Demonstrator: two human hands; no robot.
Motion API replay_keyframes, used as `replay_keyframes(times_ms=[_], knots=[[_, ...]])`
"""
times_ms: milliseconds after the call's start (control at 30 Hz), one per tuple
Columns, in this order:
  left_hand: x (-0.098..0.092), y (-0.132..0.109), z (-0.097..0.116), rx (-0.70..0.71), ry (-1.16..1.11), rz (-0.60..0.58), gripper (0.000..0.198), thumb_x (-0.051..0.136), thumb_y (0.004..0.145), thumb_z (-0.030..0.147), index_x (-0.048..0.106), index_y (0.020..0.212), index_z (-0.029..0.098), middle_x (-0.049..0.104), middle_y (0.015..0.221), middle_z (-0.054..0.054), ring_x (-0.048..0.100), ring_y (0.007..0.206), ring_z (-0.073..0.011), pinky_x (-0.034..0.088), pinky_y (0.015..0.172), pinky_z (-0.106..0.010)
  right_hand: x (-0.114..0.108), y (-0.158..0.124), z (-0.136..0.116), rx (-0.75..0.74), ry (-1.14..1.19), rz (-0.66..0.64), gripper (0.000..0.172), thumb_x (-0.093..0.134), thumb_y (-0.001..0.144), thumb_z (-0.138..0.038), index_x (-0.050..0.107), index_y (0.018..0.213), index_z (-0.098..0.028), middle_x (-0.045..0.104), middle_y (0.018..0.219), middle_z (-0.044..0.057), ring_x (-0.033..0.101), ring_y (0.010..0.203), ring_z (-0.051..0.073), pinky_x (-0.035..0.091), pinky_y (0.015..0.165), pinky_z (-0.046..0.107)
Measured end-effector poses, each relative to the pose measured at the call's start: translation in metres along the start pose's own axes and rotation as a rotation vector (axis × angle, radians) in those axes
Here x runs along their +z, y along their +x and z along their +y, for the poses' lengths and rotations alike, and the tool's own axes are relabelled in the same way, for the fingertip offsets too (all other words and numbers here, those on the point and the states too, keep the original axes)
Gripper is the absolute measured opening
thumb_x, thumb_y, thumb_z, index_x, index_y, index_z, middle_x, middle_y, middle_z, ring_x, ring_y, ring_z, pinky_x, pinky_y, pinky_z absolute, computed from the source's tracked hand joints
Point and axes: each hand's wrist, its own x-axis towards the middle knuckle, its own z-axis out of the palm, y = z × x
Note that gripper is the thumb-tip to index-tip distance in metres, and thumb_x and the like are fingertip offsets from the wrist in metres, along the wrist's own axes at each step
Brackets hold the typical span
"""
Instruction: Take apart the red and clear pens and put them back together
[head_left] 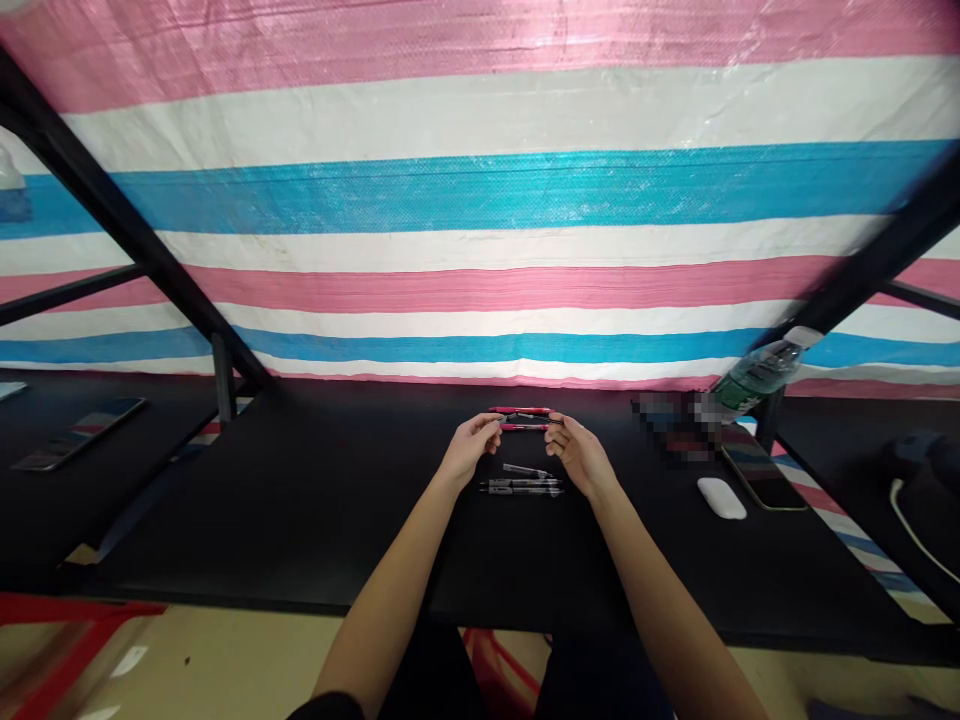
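Observation:
At the table's far middle, my left hand (472, 446) and my right hand (579, 452) face each other, each with thumb and forefinger pinched together. A thin dark pen (534, 416) spans the gap between the two sets of fingertips; its ends are hidden by the fingers. Just behind it lies a red pen (517, 410). Closer to me, a pinkish-red pen (525, 428) shows between the hands, partly covered by fingers. Nearer still, a clear pen cap or short pen piece (527, 470) rests above dark, clear-barrelled pens (521, 487) placed side by side.
To the right are a white earbud case (721, 498), a phone (763, 472) and a tilted plastic bottle (761, 378), with a blurred-out patch beside it. Another phone (82, 432) lies far left. Black metal bars (142, 240) slope at both sides; striped sheeting (480, 190) hangs behind.

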Motion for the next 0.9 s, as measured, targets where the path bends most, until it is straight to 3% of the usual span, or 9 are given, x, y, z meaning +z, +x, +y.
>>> replay_keyframes(times_ms=[233, 433, 600, 900], knots=[[-0.0002, 0.0009, -0.002, 0.021, 0.045, 0.002, 0.037, 0.071, 0.072, 0.04, 0.068, 0.093, 0.011, 0.054, 0.063, 0.0, 0.049, 0.056, -0.0095, 0.036, 0.054, -0.024, 0.0014, -0.0001, 0.0019, -0.047, -0.063, -0.028, 0.029, 0.068, 0.079, -0.043, 0.07, 0.093, -0.018, 0.061, 0.07, 0.002, 0.055, 0.062, 0.014, 0.043, 0.052, 0.027], [-0.0011, 0.0027, -0.0052, 0.066, 0.176, -0.01, 0.032, 0.064, 0.077, 0.045, 0.064, 0.073, 0.014, 0.05, 0.058, 0.001, 0.046, 0.054, -0.0094, 0.035, 0.054, -0.024, 0.0025, 0.0012, 0.001, -0.079, -0.07, -0.018, 0.03, 0.061, 0.083, -0.049, 0.068, 0.086, -0.02, 0.053, 0.065, 0.001, 0.052, 0.059, 0.014, 0.042, 0.05, 0.028], [-0.0018, 0.0036, -0.0074, 0.072, 0.235, -0.049, 0.029, 0.063, 0.077, 0.038, 0.069, 0.089, 0.013, 0.051, 0.061, 0.001, 0.047, 0.056, -0.0105, 0.036, 0.055, -0.024, 0.0052, 0.0006, -0.0011, -0.1, -0.017, 0.004, 0.03, 0.061, 0.083, -0.051, 0.066, 0.083, -0.021, 0.051, 0.064, 0.0, 0.048, 0.057, 0.013, 0.041, 0.049, 0.027], [0.0004, -0.0013, -0.0031, 0.044, 0.248, -0.096, 0.026, 0.066, 0.075, 0.028, 0.069, 0.095, 0.012, 0.058, 0.067, -0.002, 0.052, 0.061, -0.0106, 0.04, 0.059, -0.024, 0.0089, -0.0033, -0.0023, -0.101, -0.085, -0.064, 0.029, 0.062, 0.083, -0.046, 0.071, 0.091, -0.019, 0.055, 0.069, 0.002, 0.051, 0.062, 0.014, 0.042, 0.052, 0.027]])
